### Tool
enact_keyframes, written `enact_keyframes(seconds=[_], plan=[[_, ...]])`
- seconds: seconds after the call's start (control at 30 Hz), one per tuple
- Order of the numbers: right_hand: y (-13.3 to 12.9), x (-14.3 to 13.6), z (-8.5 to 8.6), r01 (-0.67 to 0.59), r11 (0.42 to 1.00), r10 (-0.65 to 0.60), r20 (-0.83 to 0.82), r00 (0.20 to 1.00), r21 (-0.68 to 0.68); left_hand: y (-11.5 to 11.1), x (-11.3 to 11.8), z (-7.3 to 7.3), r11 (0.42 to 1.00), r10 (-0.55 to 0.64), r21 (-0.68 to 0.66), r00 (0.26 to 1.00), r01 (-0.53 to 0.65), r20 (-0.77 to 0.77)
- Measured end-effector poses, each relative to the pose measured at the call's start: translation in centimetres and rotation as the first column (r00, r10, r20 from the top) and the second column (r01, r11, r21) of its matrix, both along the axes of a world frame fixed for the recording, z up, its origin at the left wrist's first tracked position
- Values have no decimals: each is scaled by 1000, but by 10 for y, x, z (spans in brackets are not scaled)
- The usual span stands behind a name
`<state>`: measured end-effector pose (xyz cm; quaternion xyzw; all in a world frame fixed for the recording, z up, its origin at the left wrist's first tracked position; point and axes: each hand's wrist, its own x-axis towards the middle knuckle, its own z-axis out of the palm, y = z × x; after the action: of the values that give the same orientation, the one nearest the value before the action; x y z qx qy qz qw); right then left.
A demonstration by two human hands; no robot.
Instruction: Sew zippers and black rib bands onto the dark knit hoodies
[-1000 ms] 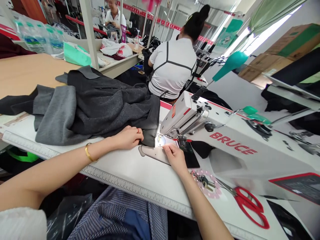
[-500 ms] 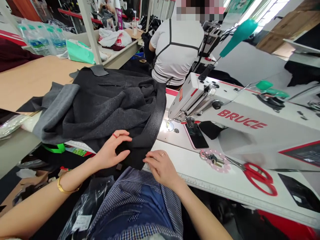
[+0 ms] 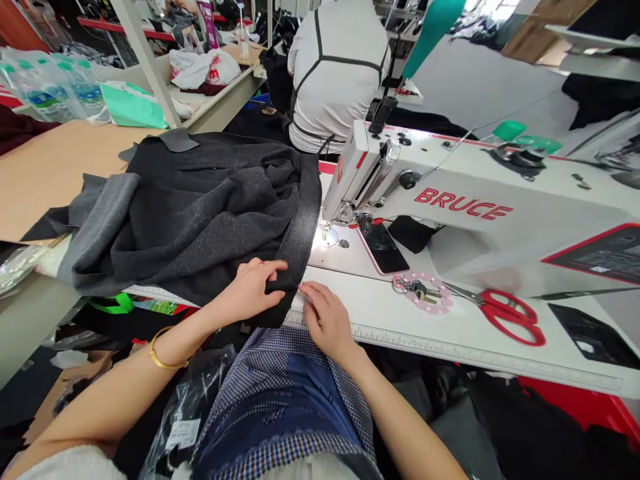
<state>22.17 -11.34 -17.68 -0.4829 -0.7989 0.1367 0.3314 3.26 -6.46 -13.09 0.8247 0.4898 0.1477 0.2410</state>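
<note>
Toward eight o'clock from the picture's centre, the left hand (image 3: 253, 290) lies palm down on the dark garment (image 3: 215, 207), unclenched, its index finger and thumb apart and pointing to three o'clock, the forearm reaching in from seven o'clock. At six o'clock the right hand (image 3: 327, 317) bends inward with fingertips at the garment's edge, though whether they pinch it or only touch it I cannot tell; its forearm is cut off at five o'clock. The garment spreads toward nine o'clock, beside the sewing machine (image 3: 465, 193), and the seated person's (image 3: 340, 73) head is out of frame at twelve.
</note>
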Motion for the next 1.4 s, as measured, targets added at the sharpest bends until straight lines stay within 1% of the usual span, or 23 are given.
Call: enact_keyframes(seconds=[0.07, 0.13, 0.2, 0.27, 0.4, 0.5, 0.57, 0.63, 0.7, 0.73, 0.77, 0.83, 0.9, 0.93, 0.97, 1.0, 1.03, 1.13, 1.2, 1.27, 1.3, 1.37, 1.4], plan=[[1, -1, 3, 5, 999, -2, 61, 998, -52, -6, -5, 1, 994, -93, 51, 995, 94, -20], [1, 0, 5, -36, 997, 44, 116, 992, -70, -19, -11, -3, 961, -210, 174, 977, 214, -44], [1, 2, 6, -78, 995, 86, 138, 987, -67, -35, -18, -13, 907, -287, 289, 952, 307, -110], [0, 3, 6, -96, 993, 104, 134, 985, -68, -50, -23, -28, 866, -280, 367, 937, 340, -209], [2, 1, 8, -70, 994, 79, 103, 992, -87, -64, -22, -54, 836, -90, 495, 949, 238, -303], [3, 1, 10, -54, 993, 61, 69, 996, -102, -62, -19, -63, 817, -54, 549, 971, 177, -232], [5, 1, 11, -67, 992, 73, 59, 996, -106, -58, -18, -64, 811, -103, 561, 985, 163, -138], [10, 1, 12, -84, 991, 91, 69, 993, -104, -55, -18, -62, 837, -135, 537, 991, 102, 23], [18, -1, 12, -85, 992, 93, 78, 993, -93, -52, -18, -56, 915, -10, 393, 969, -90, 245], [24, -2, 12, -82, 993, 88, 72, 994, -88, -50, -17, -52, 938, 122, 262, 925, -225, 359], [31, -4, 12, -75, 994, 79, 54, 995, -82, -47, -16, -47, 929, 270, 103, 844, -354, 463], [45, -8, 13, -59, 995, 58, -13, 998, -75, -41, -14, -36, 849, 507, -237, 599, -473, 620], [58, -12, 13, -53, 995, 46, -85, 995, -80, -35, -13, -26, 786, 608, -475, 359, -395, 708], [63, -13, 13, -55, 995, 46, -114, 992, -82, -32, -13, -22, 771, 630, -540, 280, -337, 724], [66, -13, 13, -61, 995, 49, -134, 990, -83, -30, -13, -19, 760, 644, -576, 237, -300, 727], [68, -14, 12, -68, 994, 55, -146, 988, -81, -28, -13, -18, 758, 648, -583, 234, -292, 725], [68, -14, 11, -71, 994, 59, -151, 987, -78, -28, -13, -18, 769, 634, -552, 274, -323, 723], [67, -14, 6, -25, 997, 16, -121, 992, -70, -31, -14, -26, 819, 553, -324, 498, -473, 668], [66, -15, 4, 41, 995, -50, -108, 993, -90, -36, -15, -33, 862, 458, -137, 633, -489, 624], [63, -16, 5, 76, 991, -90, -125, 988, -110, -42, -18, -40, 914, 277, 105, 790, -393, 548], [61, -16, 6, 72, 992, -86, -136, 987, -105, -44, -21, -44, 916, 173, 250, 872, -313, 458], [57, -17, 11, 42, 998, -48, -140, 989, -50, -46, -30, -51, 865, 61, 472, 968, -172, 242], [57, -17, 13, 25, 1000, -27, -143, 989, -13, -45, -34, -54, 839, 75, 521, 981, -158, 177]])
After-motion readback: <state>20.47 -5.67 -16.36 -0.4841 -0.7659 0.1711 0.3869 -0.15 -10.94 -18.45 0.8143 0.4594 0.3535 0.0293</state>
